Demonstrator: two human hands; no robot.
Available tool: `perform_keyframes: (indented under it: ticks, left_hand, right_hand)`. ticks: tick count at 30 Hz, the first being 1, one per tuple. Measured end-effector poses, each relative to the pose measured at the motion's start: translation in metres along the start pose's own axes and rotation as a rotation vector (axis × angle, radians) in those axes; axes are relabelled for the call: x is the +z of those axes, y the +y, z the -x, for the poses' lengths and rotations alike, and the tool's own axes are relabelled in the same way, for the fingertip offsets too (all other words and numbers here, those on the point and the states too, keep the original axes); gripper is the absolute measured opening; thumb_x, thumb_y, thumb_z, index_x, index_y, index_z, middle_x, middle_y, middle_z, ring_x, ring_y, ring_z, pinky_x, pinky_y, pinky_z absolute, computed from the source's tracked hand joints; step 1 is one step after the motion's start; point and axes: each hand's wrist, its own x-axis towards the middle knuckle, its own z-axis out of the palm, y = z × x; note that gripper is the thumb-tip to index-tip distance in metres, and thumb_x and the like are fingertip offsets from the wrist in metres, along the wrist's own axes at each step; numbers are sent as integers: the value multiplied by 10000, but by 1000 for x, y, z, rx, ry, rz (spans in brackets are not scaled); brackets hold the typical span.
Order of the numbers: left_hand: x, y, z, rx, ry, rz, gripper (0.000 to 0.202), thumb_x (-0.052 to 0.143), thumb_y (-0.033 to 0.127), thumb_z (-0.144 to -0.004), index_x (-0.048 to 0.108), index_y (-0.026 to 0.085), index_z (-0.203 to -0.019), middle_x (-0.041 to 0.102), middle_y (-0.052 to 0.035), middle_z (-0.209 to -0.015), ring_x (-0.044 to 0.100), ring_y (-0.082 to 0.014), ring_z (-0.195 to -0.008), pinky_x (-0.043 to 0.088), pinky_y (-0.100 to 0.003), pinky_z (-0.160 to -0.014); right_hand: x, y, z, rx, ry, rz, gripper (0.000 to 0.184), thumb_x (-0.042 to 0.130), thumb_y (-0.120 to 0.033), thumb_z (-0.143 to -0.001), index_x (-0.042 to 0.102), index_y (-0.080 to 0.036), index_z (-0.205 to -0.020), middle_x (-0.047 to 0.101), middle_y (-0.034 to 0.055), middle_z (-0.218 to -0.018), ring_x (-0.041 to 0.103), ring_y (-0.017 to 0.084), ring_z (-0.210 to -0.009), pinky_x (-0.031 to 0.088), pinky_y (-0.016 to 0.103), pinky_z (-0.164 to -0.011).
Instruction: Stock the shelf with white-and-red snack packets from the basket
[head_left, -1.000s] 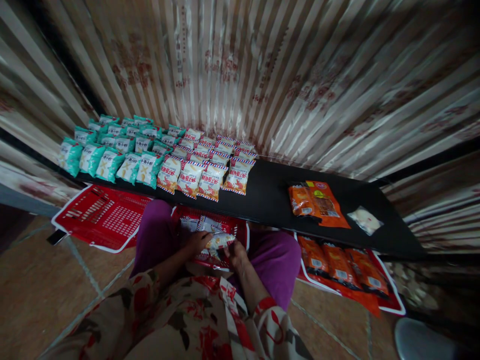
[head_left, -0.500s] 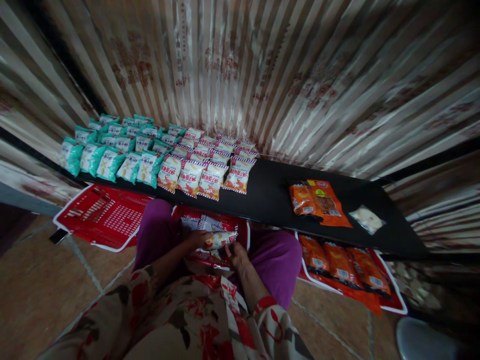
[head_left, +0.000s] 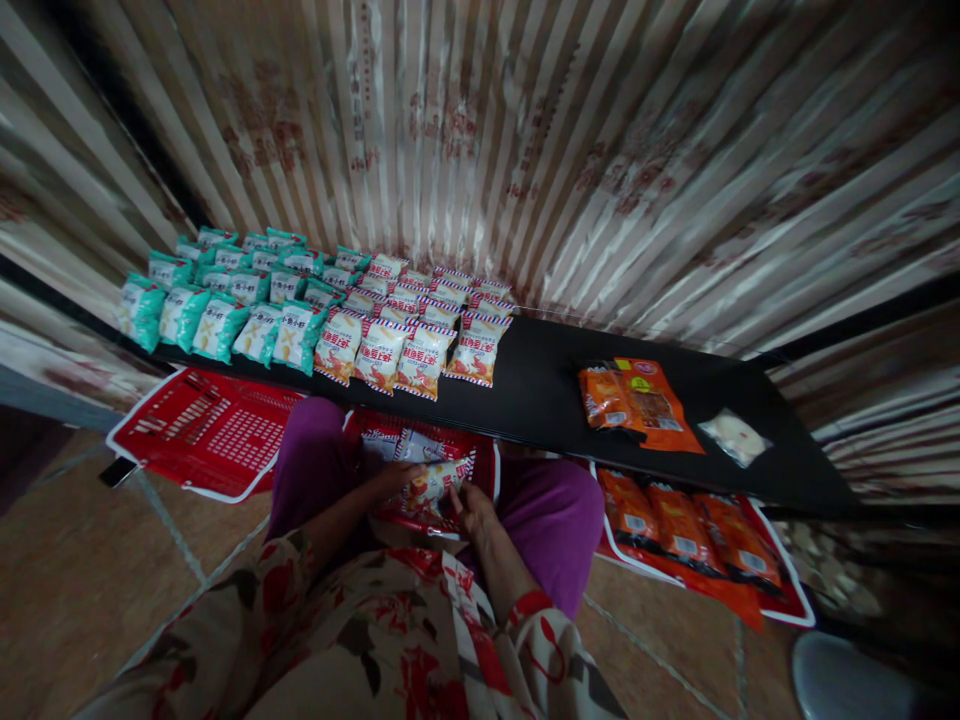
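Note:
A small white, red and orange snack bag lies sideways between my hands, low over a red basket between my knees. Closed on the bag's left end is my left hand. My right hand grips its right end, thumb and fingers at the edge. More bags lie inside the basket, partly covered by my hands. On the black table ahead stand rows of matching red-and-white snack bags, tilted upright, beside rows of teal snack bags.
Orange packets and a clear packet with a pale round item lie on the black table. Below right, a red basket holds orange packets. Another red basket sits on the floor at left. A striped curtain hangs behind.
The bag in my hands has turned so its broad printed side shows more. Both hands have stayed almost in place over the basket.

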Motion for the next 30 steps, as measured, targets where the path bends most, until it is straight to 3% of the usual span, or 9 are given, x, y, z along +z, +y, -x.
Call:
perform_keyframes:
  ticks: [5, 13, 23, 30]
  left_hand:
    - [-3, 0, 1, -20, -71, 29, 619, 522, 732, -615, 624, 140, -763, 655, -46, -720, 594, -183, -668, 433, -254, -556]
    - [-5, -6, 0, -8, -119, 35, 540, 615, 654, -581, 618, 136, -733, 616, -35, -680, 547, -159, -612, 411, -247, -528]
    - [-7, -10, 0, 15, -92, 75, 396, 655, 534, -624, 616, 142, -662, 604, -16, -632, 527, -150, -628, 381, -229, -543]
    - [-6, -15, -4, -10, -53, 123, 388, 643, 519, -637, 608, 135, -677, 575, 12, -573, 513, -121, -559, 358, -221, -531]
  right_hand:
    - [3, -3, 4, 30, 18, 24, 173, 567, -9, -697, 528, -170, -648, 575, -45, -548, 563, 51, -464, 522, 99, -435]
    - [5, -7, 9, 42, 45, 35, 177, 563, -17, -722, 517, -172, -651, 552, -52, -534, 543, 47, -441, 510, 101, -416]
    - [5, -8, 7, 100, 18, 46, 180, 532, -43, -787, 514, -167, -657, 545, -51, -520, 522, 35, -425, 488, 92, -411]
    - [6, -10, 12, 177, -18, 99, 202, 545, -185, -837, 495, -167, -641, 519, -50, -459, 484, 43, -350, 426, 104, -354]
